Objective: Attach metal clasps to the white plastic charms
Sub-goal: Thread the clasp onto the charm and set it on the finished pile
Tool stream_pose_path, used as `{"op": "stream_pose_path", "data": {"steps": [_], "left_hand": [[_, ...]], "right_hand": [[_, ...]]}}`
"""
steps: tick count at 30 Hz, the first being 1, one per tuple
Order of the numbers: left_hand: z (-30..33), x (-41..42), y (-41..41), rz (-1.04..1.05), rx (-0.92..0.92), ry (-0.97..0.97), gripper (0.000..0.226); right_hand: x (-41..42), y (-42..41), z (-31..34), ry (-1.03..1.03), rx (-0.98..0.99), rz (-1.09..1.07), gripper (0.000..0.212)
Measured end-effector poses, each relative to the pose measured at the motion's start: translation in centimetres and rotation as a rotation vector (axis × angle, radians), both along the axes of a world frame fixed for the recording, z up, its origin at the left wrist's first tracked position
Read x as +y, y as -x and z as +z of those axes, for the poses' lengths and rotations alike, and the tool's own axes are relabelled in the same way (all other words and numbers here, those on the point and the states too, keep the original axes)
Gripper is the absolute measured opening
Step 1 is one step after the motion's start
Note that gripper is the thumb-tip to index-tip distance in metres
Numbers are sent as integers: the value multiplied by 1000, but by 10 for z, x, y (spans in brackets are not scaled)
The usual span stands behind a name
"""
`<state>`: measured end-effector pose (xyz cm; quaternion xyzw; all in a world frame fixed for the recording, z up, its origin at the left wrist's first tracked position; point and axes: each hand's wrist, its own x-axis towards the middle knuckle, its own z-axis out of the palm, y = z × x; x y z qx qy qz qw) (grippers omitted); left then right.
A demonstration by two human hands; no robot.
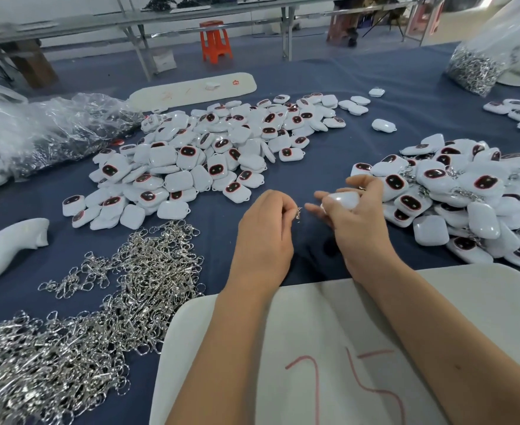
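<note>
The left hand [264,228] has its fingers curled, pinching a small metal clasp [298,213] at the fingertips. The right hand [349,210], just right of the clasp, grips a white charm [344,200] with thumb and fingers curled around it. Loose clasps [105,302] lie left of the left hand; charm piles [209,157] lie beyond it.

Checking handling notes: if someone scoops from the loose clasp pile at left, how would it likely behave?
The clasp pile would probably come up in tangled clumps, since hooks and rings interlock. Strays at its edge suggest pieces shed easily. The shiny metal likely feels dense and slippery.
</note>
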<state>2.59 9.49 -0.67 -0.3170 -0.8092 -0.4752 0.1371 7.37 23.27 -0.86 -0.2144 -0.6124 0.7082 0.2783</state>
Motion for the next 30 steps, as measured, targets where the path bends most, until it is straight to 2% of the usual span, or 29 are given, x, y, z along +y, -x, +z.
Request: {"op": "stream_pose_path", "data": {"steps": [3,5,8,14,30], "left_hand": [[0,-1,1,-36,-29,79,13],[0,-1,0,-52,-50,101,13],[1,0,-3,-72,-75,120,15],[2,2,-6,-124,-121,152,16],[7,6,-13,-97,-133,193,10]], "right_hand": [[5,-2,3,28,60,86,30],[4,-3,2,-102,58,114,28],[1,-3,0,-311,17,35,19],[3,-4,3,-165,10,-5,13],[5,-2,-4,-352,-44,-41,13]]}}
